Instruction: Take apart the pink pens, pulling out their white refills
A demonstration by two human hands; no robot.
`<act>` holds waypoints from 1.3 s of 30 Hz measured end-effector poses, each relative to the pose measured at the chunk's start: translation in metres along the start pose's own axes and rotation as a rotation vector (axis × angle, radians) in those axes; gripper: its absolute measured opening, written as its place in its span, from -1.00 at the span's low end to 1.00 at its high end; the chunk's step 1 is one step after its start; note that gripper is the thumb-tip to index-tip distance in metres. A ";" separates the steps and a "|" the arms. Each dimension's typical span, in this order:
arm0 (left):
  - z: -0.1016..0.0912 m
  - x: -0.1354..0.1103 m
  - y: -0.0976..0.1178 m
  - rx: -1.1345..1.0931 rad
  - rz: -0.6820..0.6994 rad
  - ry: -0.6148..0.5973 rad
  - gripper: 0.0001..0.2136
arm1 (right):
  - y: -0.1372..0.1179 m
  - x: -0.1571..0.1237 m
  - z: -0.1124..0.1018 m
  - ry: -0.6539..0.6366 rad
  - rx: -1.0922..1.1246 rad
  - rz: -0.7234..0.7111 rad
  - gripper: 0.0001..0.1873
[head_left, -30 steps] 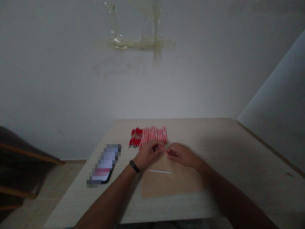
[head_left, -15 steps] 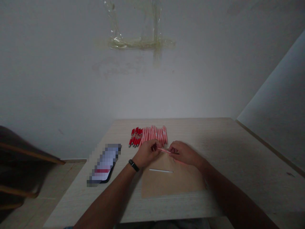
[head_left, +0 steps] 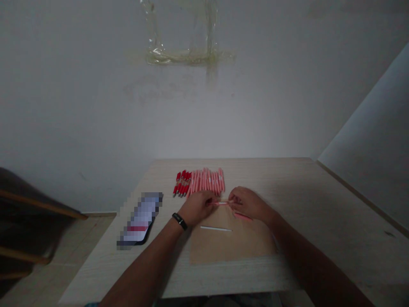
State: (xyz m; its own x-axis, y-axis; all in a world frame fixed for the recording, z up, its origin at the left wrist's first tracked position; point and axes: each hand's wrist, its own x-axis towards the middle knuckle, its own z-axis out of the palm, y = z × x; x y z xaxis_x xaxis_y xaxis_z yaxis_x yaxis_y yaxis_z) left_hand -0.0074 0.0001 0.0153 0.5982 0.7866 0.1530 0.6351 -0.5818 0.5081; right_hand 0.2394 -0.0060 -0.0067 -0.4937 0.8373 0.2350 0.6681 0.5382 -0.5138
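My left hand (head_left: 198, 207) has its fingers closed on one end of a slim pink pen part (head_left: 223, 203), which lies level between my hands. The fingers of my right hand (head_left: 251, 204) pinch its other end. Beneath them is a sheet of brown paper (head_left: 236, 245). A second pink pen piece (head_left: 243, 216) rests on this paper under my right hand. Closer to me lies a thin white stick (head_left: 216, 229), perhaps a pen refill. Just beyond my left hand, several pink pens (head_left: 207, 181) lie side by side.
Red pen parts with grey tips (head_left: 181, 188) lie left of the pink pens. A phone (head_left: 142, 219) with a blurred screen sits on the left of the wooden table (head_left: 287, 175). Behind is a wall (head_left: 271, 106); a dark chair (head_left: 25, 221) stands at left.
The pen part between my hands has turned from slanted to nearly level. My right hand has shifted slightly, showing more of the pink piece on the paper.
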 end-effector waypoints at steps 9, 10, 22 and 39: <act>0.004 -0.002 -0.005 0.043 -0.028 -0.017 -0.89 | -0.001 0.001 0.011 -0.042 -0.143 0.024 -0.90; 0.005 -0.002 -0.006 0.043 -0.029 -0.027 -0.90 | 0.000 0.002 0.012 -0.044 -0.147 0.019 -0.91; 0.002 0.000 0.007 -0.054 0.078 0.028 -0.76 | -0.005 0.001 0.002 -0.055 -0.032 0.001 -0.96; 0.011 0.001 0.001 -0.037 0.003 0.055 -0.95 | 0.005 0.001 -0.006 -0.038 -0.028 -0.078 -0.93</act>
State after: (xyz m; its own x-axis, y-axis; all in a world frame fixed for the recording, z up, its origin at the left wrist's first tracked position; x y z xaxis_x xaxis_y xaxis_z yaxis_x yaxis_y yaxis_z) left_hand -0.0003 -0.0017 0.0067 0.5715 0.7958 0.2003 0.6144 -0.5768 0.5383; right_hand 0.2461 -0.0017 -0.0040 -0.5656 0.7884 0.2418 0.6415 0.6049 -0.4717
